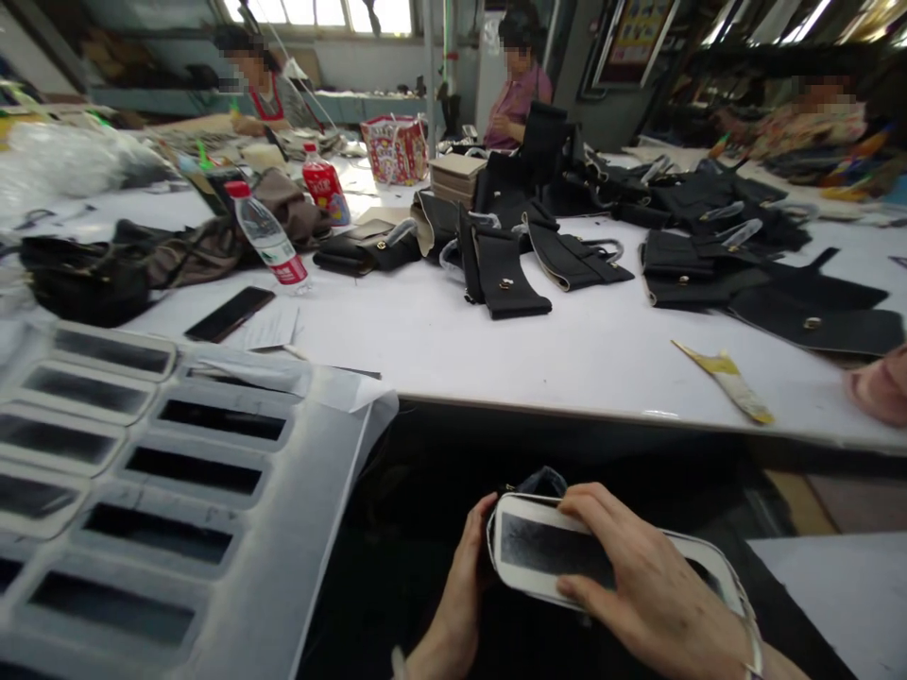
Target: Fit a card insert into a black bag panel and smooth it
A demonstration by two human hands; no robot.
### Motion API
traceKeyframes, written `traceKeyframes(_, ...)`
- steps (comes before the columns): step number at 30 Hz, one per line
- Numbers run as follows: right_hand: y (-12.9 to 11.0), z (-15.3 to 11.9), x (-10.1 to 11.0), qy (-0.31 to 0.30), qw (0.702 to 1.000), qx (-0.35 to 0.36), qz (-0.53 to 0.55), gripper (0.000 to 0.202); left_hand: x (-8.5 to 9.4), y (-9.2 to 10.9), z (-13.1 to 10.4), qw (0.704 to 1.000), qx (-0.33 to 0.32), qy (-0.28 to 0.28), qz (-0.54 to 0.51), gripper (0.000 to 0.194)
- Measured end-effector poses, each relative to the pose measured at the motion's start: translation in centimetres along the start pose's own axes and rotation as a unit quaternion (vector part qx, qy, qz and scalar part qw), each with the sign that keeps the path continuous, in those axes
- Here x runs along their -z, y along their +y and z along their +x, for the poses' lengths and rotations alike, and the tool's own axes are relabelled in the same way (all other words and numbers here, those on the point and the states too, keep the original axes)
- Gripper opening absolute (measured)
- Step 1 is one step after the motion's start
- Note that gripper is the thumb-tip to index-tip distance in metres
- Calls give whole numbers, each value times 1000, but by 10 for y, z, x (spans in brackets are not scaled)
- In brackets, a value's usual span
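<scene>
A rounded oblong panel (pixel 516 569) with a white rim and a dark middle lies across the top of a dark item, low in the centre. My right hand (pixel 644 576) grips the panel from above, thumb on the near side and fingers at the far edge. My left hand (pixel 464 576) cups the left end of the dark item beneath it, its fingers partly hidden. A plastic-wrapped loop (pixel 547 482) sticks up behind the panel. Most of the dark item is lost against the dark background.
Similar white-rimmed panels (pixel 92 397) lie on a sheet (pixel 312 472) with dark slots at left. On the white table (pixel 425 354) are black bags (pixel 503 274), a water bottle (pixel 273 241), a phone (pixel 231 314) and a yellowish tube (pixel 729 378). Several people sit beyond.
</scene>
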State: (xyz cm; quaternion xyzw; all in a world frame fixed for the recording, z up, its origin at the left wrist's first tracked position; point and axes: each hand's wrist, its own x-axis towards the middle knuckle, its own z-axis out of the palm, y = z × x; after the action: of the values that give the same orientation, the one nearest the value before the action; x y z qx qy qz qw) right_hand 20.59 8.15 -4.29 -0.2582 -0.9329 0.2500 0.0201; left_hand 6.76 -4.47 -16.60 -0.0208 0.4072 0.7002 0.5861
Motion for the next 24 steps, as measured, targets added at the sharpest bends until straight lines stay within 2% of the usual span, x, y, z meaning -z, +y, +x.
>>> traceKeyframes(5,-3,3,-2,-12,994,85,-72,41,3,-3,3,1000,-9,-5,4,50)
traceKeyframes(14,3,7,-16,-6,984,100,-150,32,4,-2,2,999,-25,0,41,44)
traceKeyframes(17,-1,10,-17,-30,987,91,-132,30,5,-3,3,999,-23,0,34,46)
traceKeyframes(20,-7,14,-16,-55,994,73,-62,39,3,-1,1,999,-25,2,23,44)
traceKeyframes(24,-14,18,-15,-35,997,60,-41,52,3,1,-1,1000,-14,-3,1,43)
